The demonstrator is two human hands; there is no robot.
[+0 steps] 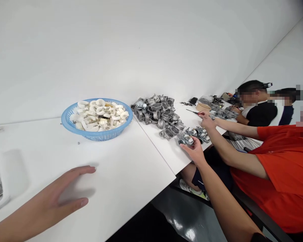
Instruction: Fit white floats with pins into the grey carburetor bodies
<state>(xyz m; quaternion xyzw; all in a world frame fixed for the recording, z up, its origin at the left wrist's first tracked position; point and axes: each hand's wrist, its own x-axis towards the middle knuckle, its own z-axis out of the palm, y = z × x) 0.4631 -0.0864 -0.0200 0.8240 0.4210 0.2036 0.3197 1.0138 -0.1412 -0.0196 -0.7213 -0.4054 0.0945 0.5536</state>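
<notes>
My left hand point(58, 191) lies low on the white table point(126, 161) with its fingers spread, touching nothing else. My right hand point(195, 152) is at the table's front edge, its thumb and fingers around a small die-cast carburetor body point(185, 139). Beside that hand is a row of assembled carburetors point(198, 134). Behind it rises a heap of grey cast metal carburetor bodies point(156, 112). A blue plastic basket point(73, 117) of white rings stands far from both hands.
A co-worker in an orange shirt point(262, 181) works a screwdriver point(194, 112) close to my right hand. Further along the table sit more people, a tan round dish point(203, 107) and small parts. A seam crosses the table. A white wall runs behind it, and the front edge drops to a dark floor.
</notes>
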